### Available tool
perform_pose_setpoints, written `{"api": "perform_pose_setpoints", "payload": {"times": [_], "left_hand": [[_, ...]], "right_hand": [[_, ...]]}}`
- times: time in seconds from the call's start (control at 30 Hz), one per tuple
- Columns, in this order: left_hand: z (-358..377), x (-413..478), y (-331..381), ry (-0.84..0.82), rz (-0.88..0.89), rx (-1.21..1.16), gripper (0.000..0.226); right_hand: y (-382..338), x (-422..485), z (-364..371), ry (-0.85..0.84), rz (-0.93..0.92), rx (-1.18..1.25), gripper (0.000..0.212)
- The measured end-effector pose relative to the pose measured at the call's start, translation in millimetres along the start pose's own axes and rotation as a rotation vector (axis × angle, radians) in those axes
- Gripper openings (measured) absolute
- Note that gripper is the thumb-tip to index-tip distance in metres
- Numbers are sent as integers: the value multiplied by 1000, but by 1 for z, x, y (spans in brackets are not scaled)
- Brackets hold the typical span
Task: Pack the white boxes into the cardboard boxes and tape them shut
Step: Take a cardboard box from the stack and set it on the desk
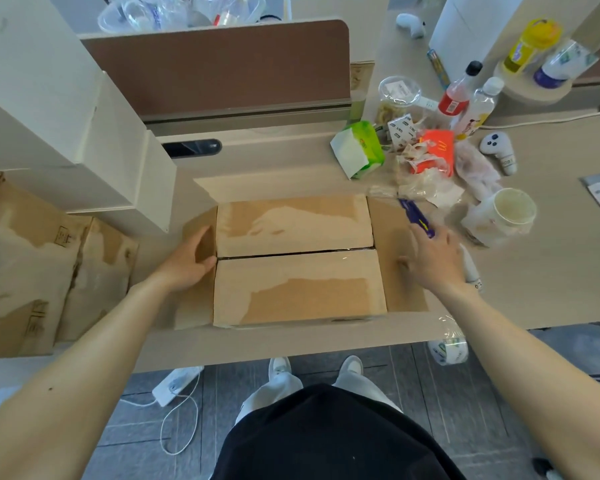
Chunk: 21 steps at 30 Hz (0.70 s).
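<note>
The brown cardboard box (pixel 298 258) sits before you, its two long flaps folded to a centre seam that looks untaped, both end flaps splayed out. Your left hand (pixel 191 261) lies relaxed on the box's left end flap, gripping nothing. Your right hand (pixel 430 258) reaches, fingers spread, over the right end flap toward a purple hand tool (pixel 417 218); whether it holds it, I can't tell. Unheld, the long flaps may spring up. Your right forearm could knock the clear tape roll (pixel 447 344), near-right of the box. Tall white boxes (pixel 66 109) stand left of it.
</note>
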<state>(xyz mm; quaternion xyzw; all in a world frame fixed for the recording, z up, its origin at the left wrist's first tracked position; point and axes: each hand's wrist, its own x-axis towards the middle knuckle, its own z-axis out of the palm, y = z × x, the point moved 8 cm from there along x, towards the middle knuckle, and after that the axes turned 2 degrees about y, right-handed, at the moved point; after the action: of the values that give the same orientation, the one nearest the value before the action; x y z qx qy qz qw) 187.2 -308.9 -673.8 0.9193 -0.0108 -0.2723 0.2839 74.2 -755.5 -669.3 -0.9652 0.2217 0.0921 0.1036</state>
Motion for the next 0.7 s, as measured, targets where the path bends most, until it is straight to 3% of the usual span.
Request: {"api": "perform_pose_setpoints", "payload": {"times": [0.1, 0.2, 0.27, 0.33, 0.47, 0.57, 0.7], "left_hand": [[8, 0, -6, -56, -36, -64, 71], [-7, 3, 0, 54, -16, -41, 76], [-26, 5, 20, 217, 98, 65, 72], [-32, 9, 48, 271, 266, 166, 63], [-4, 32, 75, 19, 412, 383, 61], [12, 45, 77, -92, 421, 557, 77], [9, 51, 81, -66, 431, 640, 87]], "right_hand": [[-10, -3, -1, 4, -23, 60, 55], [-40, -9, -23, 139, -130, 157, 46], [-69, -15, -33, 158, -241, 211, 43], [-101, -23, -30, 66, -369, 233, 42], [-138, -40, 5, -203, -472, 30, 65], [-141, -40, 15, -227, -432, -29, 72], [-142, -38, 19, -232, -400, -60, 71]]}}
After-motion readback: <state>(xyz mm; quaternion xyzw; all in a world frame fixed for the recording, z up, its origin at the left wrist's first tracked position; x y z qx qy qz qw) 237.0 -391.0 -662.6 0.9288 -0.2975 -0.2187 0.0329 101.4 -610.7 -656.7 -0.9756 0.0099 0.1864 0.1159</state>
